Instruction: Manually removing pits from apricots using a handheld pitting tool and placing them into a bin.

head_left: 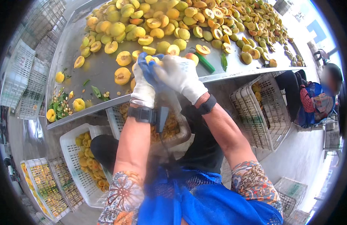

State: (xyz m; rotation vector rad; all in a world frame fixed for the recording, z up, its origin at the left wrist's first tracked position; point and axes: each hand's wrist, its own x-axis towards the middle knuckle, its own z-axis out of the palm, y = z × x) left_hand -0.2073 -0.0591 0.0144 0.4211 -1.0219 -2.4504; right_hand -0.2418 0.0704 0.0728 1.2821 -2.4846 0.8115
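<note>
My left hand, in a white glove with blue coating, is curled around a yellow peach piece at the table's near edge. My right hand, in a whitish glove, meets it from the right. Its fingers are blurred against the left fingers, and whether it holds a tool or fruit is hidden. Cut yellow peach halves lie left of my hands on the metal table. Just right of my right hand rests a green-handled tool, near a reddish peach and a halved peach.
A large peach heap covers the table's far side. Leaves and pits lie at its left corner. Below are a white crate with peach halves, a crate between my legs and a tilted crate. A person sits at right.
</note>
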